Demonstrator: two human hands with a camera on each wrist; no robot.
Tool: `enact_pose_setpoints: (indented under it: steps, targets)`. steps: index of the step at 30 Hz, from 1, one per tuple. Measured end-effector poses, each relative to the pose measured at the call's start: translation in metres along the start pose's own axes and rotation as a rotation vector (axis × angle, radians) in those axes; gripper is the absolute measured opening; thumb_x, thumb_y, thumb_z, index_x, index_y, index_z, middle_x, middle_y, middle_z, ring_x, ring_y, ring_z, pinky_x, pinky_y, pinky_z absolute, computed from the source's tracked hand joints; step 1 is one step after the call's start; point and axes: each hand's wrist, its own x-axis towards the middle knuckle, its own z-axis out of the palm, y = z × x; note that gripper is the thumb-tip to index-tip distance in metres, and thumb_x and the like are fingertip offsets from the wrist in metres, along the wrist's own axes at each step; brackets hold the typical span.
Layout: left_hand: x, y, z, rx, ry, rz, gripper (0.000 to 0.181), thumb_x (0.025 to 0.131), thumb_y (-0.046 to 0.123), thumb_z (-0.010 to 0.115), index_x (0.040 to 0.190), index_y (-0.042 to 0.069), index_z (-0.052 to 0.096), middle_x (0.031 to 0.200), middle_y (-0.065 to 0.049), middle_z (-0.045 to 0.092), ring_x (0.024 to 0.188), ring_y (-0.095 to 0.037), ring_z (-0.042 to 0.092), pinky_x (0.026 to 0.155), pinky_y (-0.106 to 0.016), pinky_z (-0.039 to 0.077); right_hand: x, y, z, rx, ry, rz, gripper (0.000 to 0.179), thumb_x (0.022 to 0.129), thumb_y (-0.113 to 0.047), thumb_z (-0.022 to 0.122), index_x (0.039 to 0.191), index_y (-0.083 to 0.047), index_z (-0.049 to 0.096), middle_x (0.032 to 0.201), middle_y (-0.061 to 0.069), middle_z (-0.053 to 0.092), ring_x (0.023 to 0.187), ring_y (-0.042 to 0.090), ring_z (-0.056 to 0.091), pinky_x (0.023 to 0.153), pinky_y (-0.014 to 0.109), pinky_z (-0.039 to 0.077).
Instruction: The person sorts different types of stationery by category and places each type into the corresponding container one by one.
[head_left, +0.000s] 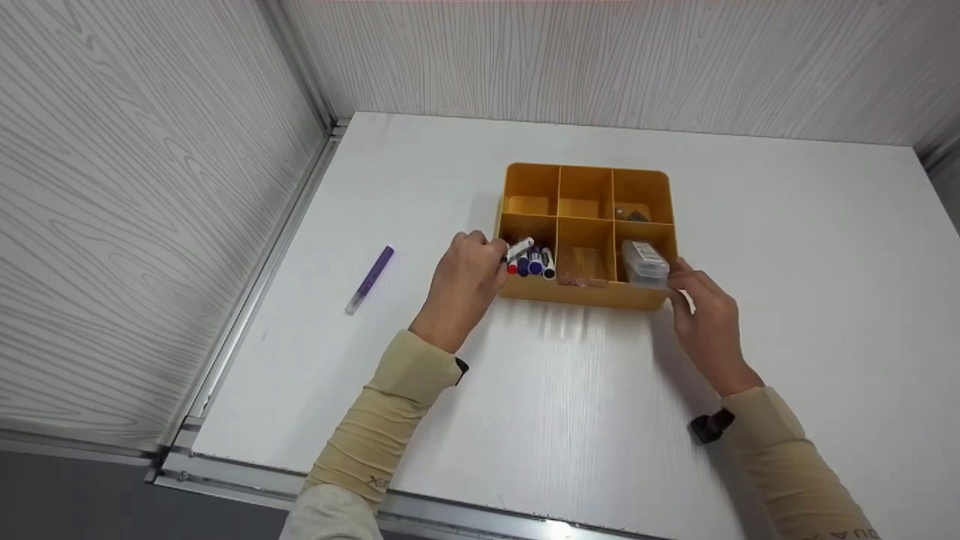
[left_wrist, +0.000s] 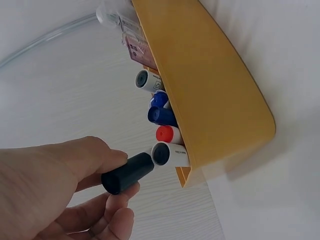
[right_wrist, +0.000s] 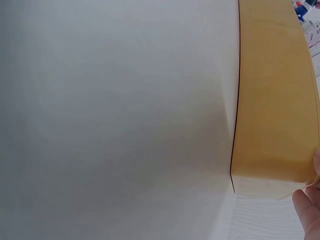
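My left hand pinches a white marker by its dark cap between thumb and fingers. The marker lies at a slant over the front-left compartment of a yellow organizer box. Below it in that compartment, several markers stand with black, blue and red ends showing. With thumb and fingers at the front-right corner, my right hand grips the box; most of that hand falls outside the right wrist view. A clear plastic case leans in the front-right compartment beside it.
To the left on the white table lies a purple pen with a clear end. A clear pinkish packet sits in the front-middle compartment. Small dark items are in the back-right one. Wood-grain panels border the table.
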Motion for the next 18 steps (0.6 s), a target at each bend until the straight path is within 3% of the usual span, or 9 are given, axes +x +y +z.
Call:
enact_pose_setpoints:
  steps: [6, 18]
  targets:
    - [0.005, 0.008, 0.005, 0.031, -0.058, -0.013, 0.028, 0.091, 0.019, 0.073, 0.114, 0.004, 0.072, 0.099, -0.014, 0.066, 0.088, -0.023, 0.059, 0.085, -0.023, 0.057, -0.001, 0.0, -0.001, 0.013, 0.005, 0.003, 0.013, 0.084, 0.018, 0.065, 0.089, 0.006, 0.067, 0.096, 0.018, 0.07, 0.117, 0.036, 0.065, 0.101, 0.008, 0.041]
    - [0.008, 0.011, 0.013, 0.02, -0.1, 0.015, 0.032, 0.093, 0.021, 0.07, 0.116, -0.001, 0.069, 0.111, -0.016, 0.065, 0.1, -0.023, 0.062, 0.093, -0.027, 0.055, -0.001, 0.003, 0.001, 0.004, -0.002, 0.019, 0.014, 0.083, 0.018, 0.066, 0.09, 0.005, 0.068, 0.096, 0.019, 0.07, 0.117, 0.035, 0.065, 0.101, 0.012, 0.044]
